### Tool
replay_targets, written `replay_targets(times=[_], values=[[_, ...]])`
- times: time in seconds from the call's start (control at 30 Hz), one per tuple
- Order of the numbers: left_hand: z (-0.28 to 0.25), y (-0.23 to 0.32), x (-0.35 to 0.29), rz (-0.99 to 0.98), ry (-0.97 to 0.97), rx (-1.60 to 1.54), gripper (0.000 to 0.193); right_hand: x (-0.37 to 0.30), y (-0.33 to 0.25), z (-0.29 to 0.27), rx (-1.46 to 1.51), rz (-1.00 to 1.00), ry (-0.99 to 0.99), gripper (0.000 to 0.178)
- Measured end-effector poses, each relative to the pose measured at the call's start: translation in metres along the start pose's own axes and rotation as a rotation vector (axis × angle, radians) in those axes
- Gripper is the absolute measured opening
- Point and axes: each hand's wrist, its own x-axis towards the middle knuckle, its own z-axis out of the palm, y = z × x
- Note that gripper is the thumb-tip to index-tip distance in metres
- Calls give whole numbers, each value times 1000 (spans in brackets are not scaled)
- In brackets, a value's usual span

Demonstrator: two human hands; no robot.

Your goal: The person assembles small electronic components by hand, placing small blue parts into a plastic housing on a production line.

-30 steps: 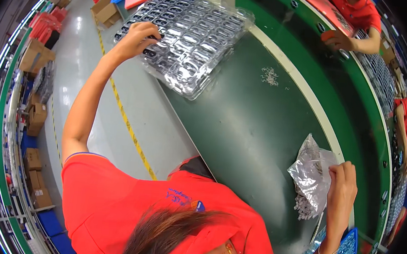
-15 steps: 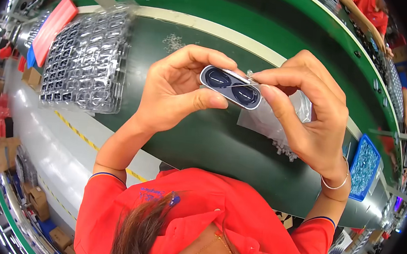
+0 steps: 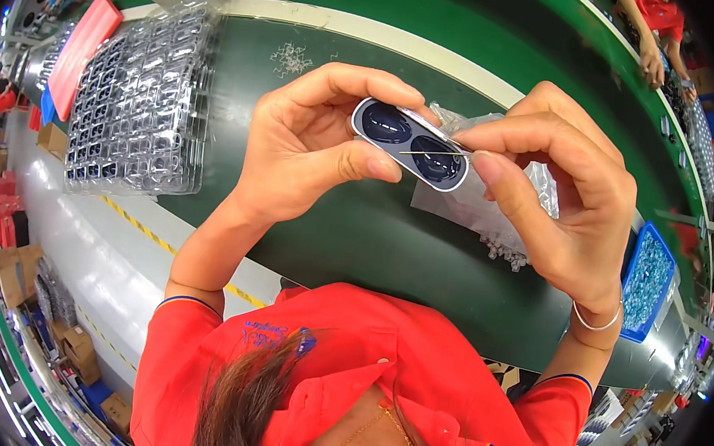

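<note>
Clearly, in the head view, the silver-rimmed oval case with two glossy dark wells (image 3: 412, 143) is held up over the dark green bench (image 3: 362, 257), and taking it as the dial's centre, the left hand (image 3: 296, 145) sits at nine o'clock, clamped on its end with the thumb along the lower edge and the fingers behind the upper one. The right hand (image 3: 560, 181), at three, has thumb and forefinger pinched together on a thin straight metallic rod (image 3: 431, 153), which lies across the right-side well; whether those fingertips touch the case I cannot tell. Toward four to five o'clock, on the bench, lies a clear plastic bag (image 3: 452, 202), small whitish pieces (image 3: 503, 251) by its lower edge. Farther out at four stands a blue rectangular plastic tray (image 3: 631, 334) of translucent bluish bits. At nine is a stack of clear moulded plastic trays (image 3: 142, 102), a flat coral-pink slab (image 3: 85, 55) just beside it, and at ten a loose scatter of thin silvery wire bits (image 3: 290, 60).
</note>
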Motion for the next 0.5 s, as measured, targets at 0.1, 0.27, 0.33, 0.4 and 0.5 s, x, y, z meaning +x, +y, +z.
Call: replay_targets(times=[0.1,0.27,0.33,0.4,0.5], values=[[-1,-2,0,3,4,-42,44,0,0,-1,18,-6,-14,20],[-2,-1,1,-6,0,-43,45,-1,-1,-1,62,27,-9,21],[-2,0,1,5,-11,-21,45,-1,-2,0,40,40,-11,21],[-3,0,0,10,-15,-8,45,-2,-2,0,31,45,-12,21],[-3,-4,0,50,-32,66,44,-6,-5,1,-78,54,-12,20]])
